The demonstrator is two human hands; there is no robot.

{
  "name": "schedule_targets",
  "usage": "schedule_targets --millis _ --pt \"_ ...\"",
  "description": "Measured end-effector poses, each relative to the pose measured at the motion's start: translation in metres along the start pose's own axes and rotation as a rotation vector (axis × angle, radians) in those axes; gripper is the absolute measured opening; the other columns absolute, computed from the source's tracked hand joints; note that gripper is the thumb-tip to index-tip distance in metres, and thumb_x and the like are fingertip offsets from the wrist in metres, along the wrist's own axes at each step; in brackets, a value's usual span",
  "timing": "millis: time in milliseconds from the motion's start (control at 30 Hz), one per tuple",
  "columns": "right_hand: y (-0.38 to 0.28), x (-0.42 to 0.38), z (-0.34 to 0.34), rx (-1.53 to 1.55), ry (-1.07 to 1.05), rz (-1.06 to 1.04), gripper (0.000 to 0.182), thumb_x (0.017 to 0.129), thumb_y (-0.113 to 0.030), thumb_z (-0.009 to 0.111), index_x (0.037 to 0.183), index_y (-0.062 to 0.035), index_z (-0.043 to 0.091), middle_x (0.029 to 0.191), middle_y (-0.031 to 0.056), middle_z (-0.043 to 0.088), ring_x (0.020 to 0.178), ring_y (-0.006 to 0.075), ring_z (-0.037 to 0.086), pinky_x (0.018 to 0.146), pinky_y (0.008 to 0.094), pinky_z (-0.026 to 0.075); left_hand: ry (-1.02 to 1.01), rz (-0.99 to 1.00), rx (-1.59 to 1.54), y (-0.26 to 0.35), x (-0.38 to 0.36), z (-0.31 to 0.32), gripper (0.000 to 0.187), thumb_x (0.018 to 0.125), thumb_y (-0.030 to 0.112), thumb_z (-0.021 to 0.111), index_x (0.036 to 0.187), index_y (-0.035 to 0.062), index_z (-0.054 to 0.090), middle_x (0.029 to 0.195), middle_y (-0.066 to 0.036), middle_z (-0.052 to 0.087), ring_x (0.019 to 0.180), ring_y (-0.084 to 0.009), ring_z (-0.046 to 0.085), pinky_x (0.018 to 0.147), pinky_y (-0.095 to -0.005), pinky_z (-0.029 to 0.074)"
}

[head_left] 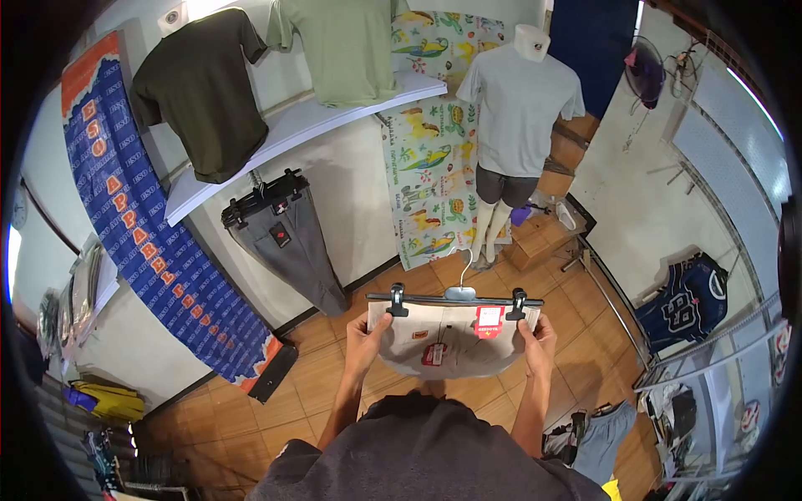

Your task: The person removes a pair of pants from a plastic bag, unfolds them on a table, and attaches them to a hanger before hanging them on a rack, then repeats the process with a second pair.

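Since my left hand (368, 336) and right hand (539, 341) are gripping its sides, this beige fabric garment (458, 357) is up over the tan tiled floor (238, 413), black clip hanger (434, 299) running left-right, silver hook (464, 265) pointing away from me, red tags (489, 322) on it.

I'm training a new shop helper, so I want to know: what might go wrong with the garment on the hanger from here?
The beige garment hangs from two black clips; if the left hand or right hand tugs at its edges, it could slip out and drop to the tiled floor. The red-edged tag sits close beside one clip, so it might get creased or pinched if that clip is moved.
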State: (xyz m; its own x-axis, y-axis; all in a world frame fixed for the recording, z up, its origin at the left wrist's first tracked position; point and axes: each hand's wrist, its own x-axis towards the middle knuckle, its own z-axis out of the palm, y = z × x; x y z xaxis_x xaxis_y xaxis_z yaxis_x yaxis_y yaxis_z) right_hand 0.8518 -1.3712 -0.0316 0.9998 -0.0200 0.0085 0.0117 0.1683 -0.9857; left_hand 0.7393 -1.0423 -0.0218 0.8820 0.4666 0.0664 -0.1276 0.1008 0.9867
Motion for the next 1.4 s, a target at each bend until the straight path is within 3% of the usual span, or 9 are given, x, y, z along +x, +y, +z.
schedule_targets --millis 133,333,500,767,867,1100,1233,1333,1400 --pt "0.011 0.075 0.015 0.024 -0.053 0.000 0.017 0.093 -0.006 0.072 0.109 -0.0039 0.067 0.099 0.0006 0.069 0.088 0.0085 0.060 0.082 0.0250 0.045 0.041 -0.022 -0.017 -0.007 0.059 0.017 0.024 0.097 0.020 0.071 0.107 -0.0010 0.074 0.094 -0.003 0.074 0.081 -0.0074 0.063 0.073 -0.0254 0.050" --pt "0.028 0.213 0.045 0.007 -0.233 -0.013 0.016 0.093 -0.005 0.071 0.109 -0.0037 0.066 0.101 0.0005 0.068 0.092 0.0083 0.060 0.085 0.0246 0.045 0.215 -0.024 -0.024 -0.028 0.142 0.050 0.024 0.096 0.021 0.072 0.107 0.0003 0.074 0.092 -0.001 0.073 0.080 -0.0070 0.062 0.072 -0.0255 0.050" --pt "0.026 0.336 0.077 -0.048 -0.457 -0.039 0.030 0.092 -0.006 0.071 0.120 0.0011 0.061 0.115 0.0049 0.065 0.104 0.0132 0.058 0.095 0.0293 0.043 0.416 -0.032 0.009 -0.044 0.208 0.083 0.025 0.096 0.024 0.073 0.101 -0.0005 0.074 0.088 0.000 0.071 0.076 -0.0064 0.060 0.068 -0.0253 0.049" --pt "0.036 0.508 0.141 -0.010 -0.723 -0.005 0.026 0.093 -0.007 0.070 0.118 -0.0004 0.065 0.108 -0.0003 0.067 0.097 0.0094 0.058 0.087 0.0254 0.045 0.668 -0.027 0.031 -0.071 0.313 0.125 0.030 0.093 0.028 0.076 0.090 -0.0017 0.073 0.076 0.003 0.064 0.066 -0.0053 0.053 0.057 -0.0246 0.043" --pt "0.084 0.577 0.171 -0.080 -0.761 -0.031 0.028 0.091 -0.007 0.072 0.116 0.0015 0.064 0.108 0.0023 0.066 0.097 0.0109 0.058 0.087 0.0259 0.044 0.709 0.001 0.001 -0.072 0.357 0.127 0.028 0.093 0.026 0.076 0.090 -0.0019 0.073 0.073 0.004 0.060 0.062 -0.0041 0.048 0.053 -0.0243 0.038" --pt "0.092 0.637 0.258 -0.086 -0.784 0.057 0.027 0.089 -0.011 0.072 0.114 -0.0006 0.067 0.102 0.0038 0.069 0.091 0.0116 0.059 0.082 0.0273 0.045 0.749 -0.015 0.001 -0.069 0.451 0.095 0.022 0.092 0.022 0.075 0.081 0.0030 0.070 0.066 0.007 0.055 0.055 -0.0027 0.041 0.049 -0.0233 0.030" --pt "0.099 0.665 0.300 -0.103 -0.801 0.070 0.028 0.089 -0.012 0.073 0.114 -0.0011 0.067 0.099 0.0034 0.069 0.088 0.0119 0.060 0.079 0.0279 0.045 0.743 -0.016 0.073 -0.087 0.501 0.056 0.022 0.092 0.023 0.074 0.090 0.0009 0.074 0.079 0.001 0.067 0.068 -0.0061 0.056 0.061 -0.0239 0.044" --pt "0.105 0.677 0.331 -0.094 -0.794 0.103 0.026 0.089 -0.010 0.073 0.113 -0.0017 0.068 0.099 0.0025 0.069 0.089 0.0116 0.061 0.079 0.0271 0.046 0.715 0.030 0.048 -0.086 0.533 0.035 0.023 0.091 0.023 0.074 0.092 0.0001 0.074 0.080 0.000 0.068 0.069 -0.0070 0.057 0.062 -0.0241 0.045" --pt "0.108 0.698 0.348 -0.067 -0.786 0.102 0.026 0.088 -0.009 0.074 0.113 -0.0017 0.069 0.099 0.0024 0.070 0.089 0.0115 0.062 0.080 0.0264 0.047 0.759 0.086 0.003 -0.080 0.558 0.035 0.020 0.091 0.020 0.074 0.083 0.0014 0.071 0.070 0.003 0.061 0.059 -0.0044 0.048 0.053 -0.0236 0.036"
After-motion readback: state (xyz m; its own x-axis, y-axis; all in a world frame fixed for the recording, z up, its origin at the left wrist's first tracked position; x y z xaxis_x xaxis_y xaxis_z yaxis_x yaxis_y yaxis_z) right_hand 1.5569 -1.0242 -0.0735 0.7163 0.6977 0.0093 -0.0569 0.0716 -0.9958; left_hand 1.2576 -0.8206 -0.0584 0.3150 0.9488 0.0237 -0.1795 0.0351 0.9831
